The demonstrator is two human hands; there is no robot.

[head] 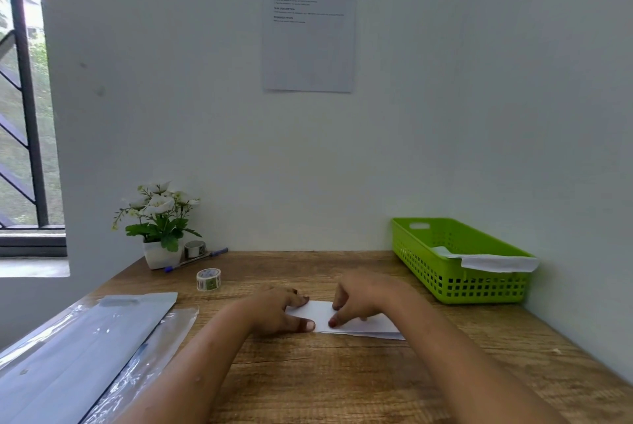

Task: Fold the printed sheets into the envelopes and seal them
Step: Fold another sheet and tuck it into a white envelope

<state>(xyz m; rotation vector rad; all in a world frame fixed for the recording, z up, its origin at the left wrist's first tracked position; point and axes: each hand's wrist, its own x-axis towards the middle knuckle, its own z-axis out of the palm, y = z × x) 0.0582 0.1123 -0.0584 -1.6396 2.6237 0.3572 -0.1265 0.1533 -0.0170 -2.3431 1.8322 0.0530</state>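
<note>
Head view: we look down along two bare forearms to a wooden surface set against a pale wall.
Task's thing: a folded white sheet lies flat on the surface, in the middle, under both hands.
Left hand: it rests on the sheet's left end, with a fingertip at the far edge and the thumb at the near edge, pressing down.
Right hand: just right of the left hand, with bent fingers and the thumb tip on the paper; we cannot tell whether it grips an edge.
Hands together: close side by side on the sheet, thumbs almost meeting.
Near left: a clear plastic sleeve with pale flat paper inside lies at a slant.
Far left: a white pot of white flowers, a small roll just beside it, a blue pen, and a tape roll standing on edge.
Far right: a green basket holds white paper that overhangs its rim.
Wall: a printed notice hangs above; its text is too small for us to read.
</note>
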